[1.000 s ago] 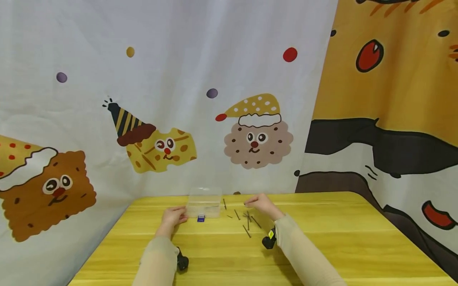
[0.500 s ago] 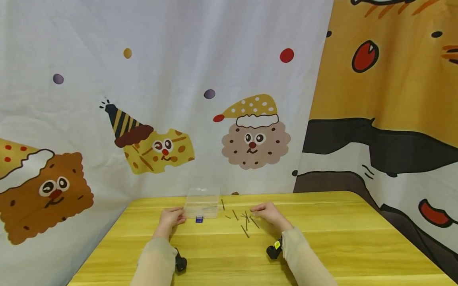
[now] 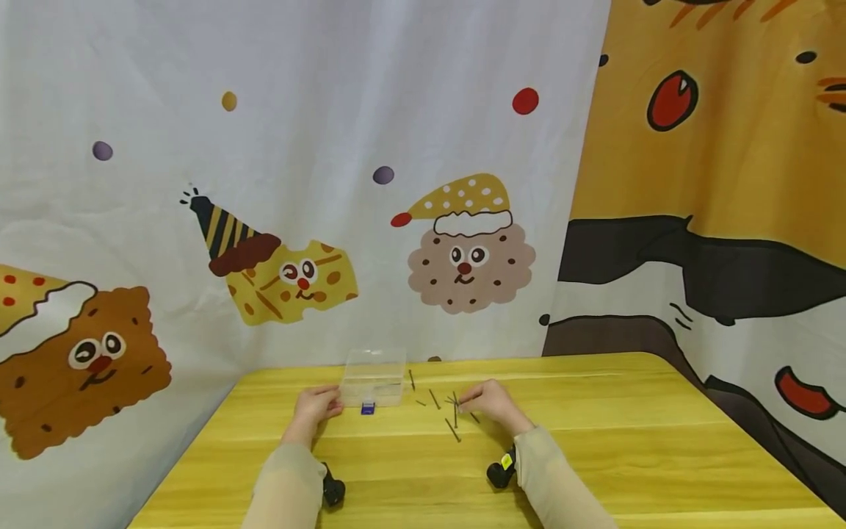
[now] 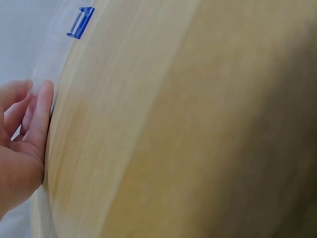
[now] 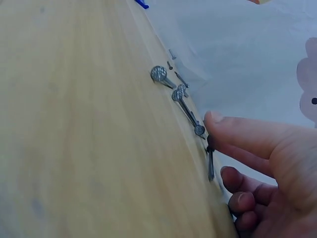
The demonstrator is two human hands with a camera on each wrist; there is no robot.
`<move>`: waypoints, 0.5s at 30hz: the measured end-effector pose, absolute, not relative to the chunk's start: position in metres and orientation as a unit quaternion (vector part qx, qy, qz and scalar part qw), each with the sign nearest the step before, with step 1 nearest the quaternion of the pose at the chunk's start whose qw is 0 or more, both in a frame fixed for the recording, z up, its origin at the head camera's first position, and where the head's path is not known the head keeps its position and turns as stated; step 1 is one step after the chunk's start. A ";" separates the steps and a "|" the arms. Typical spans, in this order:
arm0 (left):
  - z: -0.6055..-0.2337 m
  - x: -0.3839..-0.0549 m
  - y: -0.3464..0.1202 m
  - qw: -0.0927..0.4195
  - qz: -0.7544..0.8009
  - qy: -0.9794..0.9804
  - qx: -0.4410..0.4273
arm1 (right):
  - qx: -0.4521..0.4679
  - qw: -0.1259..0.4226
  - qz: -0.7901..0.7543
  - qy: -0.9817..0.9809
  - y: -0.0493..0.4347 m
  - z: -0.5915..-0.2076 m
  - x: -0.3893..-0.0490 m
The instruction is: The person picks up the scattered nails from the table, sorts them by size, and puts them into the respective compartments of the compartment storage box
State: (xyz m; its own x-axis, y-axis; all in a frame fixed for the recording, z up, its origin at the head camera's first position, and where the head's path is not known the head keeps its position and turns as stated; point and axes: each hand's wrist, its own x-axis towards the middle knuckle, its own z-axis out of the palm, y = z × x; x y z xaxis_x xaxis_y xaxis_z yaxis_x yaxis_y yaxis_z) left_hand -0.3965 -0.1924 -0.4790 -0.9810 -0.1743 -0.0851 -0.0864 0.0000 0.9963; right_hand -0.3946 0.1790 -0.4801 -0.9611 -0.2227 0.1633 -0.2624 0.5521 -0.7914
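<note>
A clear plastic box (image 3: 372, 394) with a blue latch (image 3: 368, 408) stands at the back of the table. My left hand (image 3: 318, 410) is at its left side, with thumb and fingertips on the near left corner in the left wrist view. Several dark metal nails (image 3: 455, 417) lie scattered to the right of the box. Over their right side is my right hand (image 3: 492, 404). In the right wrist view, its thumb and index finger close at the head of one nail (image 5: 211, 166), and the other fingers are curled below; the fingertips partly hide that nail.
The wooden table (image 3: 410, 477) ends at a printed cloth backdrop (image 3: 317, 147) just behind the box. One nail (image 3: 412, 380) lies close to the box's right side. A black wrist camera (image 3: 500, 474) sits under the right sleeve, another camera (image 3: 333, 491) under the left.
My right hand first drew back toward me and to the right, then came left and down to the nails. The left hand stays at the box. The view has shifted slightly.
</note>
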 end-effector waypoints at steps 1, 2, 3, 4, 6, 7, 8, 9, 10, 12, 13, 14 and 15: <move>-0.479 -0.396 -0.193 0.031 -0.701 -0.706 0.094 | 0.138 0.022 0.450 -0.882 0.178 -0.480 -0.394; -0.478 -0.395 -0.193 0.031 -0.702 -0.705 0.096 | 0.138 0.024 0.445 -0.885 0.177 -0.481 -0.394; -0.478 -0.394 -0.193 0.031 -0.701 -0.705 0.098 | 0.140 0.026 0.439 -0.887 0.177 -0.481 -0.394; -0.478 -0.394 -0.192 0.030 -0.700 -0.706 0.099 | 0.138 0.026 0.437 -0.888 0.176 -0.481 -0.394; -0.477 -0.393 -0.192 0.029 -0.697 -0.709 0.100 | 0.135 0.029 0.431 -0.892 0.175 -0.481 -0.393; -0.477 -0.393 -0.192 0.029 -0.696 -0.710 0.100 | 0.133 0.031 0.430 -0.892 0.174 -0.482 -0.393; -0.477 -0.393 -0.192 0.029 -0.696 -0.711 0.101 | 0.133 0.033 0.428 -0.893 0.174 -0.482 -0.392; -0.477 -0.393 -0.192 0.030 -0.695 -0.711 0.101 | 0.133 0.034 0.427 -0.894 0.173 -0.481 -0.392; -0.477 -0.393 -0.192 0.030 -0.695 -0.711 0.100 | 0.129 0.035 0.428 -0.894 0.173 -0.481 -0.391; -0.477 -0.393 -0.192 0.032 -0.696 -0.710 0.099 | 0.127 0.040 0.427 -0.894 0.172 -0.480 -0.391; -0.477 -0.393 -0.192 0.033 -0.697 -0.709 0.100 | 0.126 0.041 0.426 -0.895 0.172 -0.480 -0.390; -0.477 -0.394 -0.192 0.034 -0.697 -0.709 0.098 | 0.126 0.043 0.426 -0.895 0.172 -0.479 -0.390; -0.478 -0.394 -0.192 0.035 -0.698 -0.709 0.097 | 0.124 0.044 0.426 -0.895 0.172 -0.479 -0.390</move>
State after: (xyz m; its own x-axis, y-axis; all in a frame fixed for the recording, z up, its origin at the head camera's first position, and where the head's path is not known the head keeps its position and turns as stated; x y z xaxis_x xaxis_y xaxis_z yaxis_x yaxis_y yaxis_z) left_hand -0.3940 -0.1916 -0.4775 -0.9786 -0.1873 -0.0853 -0.0884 0.0080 0.9961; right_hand -0.3903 0.1720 -0.4791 -0.9651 -0.1853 0.1850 -0.2605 0.6069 -0.7509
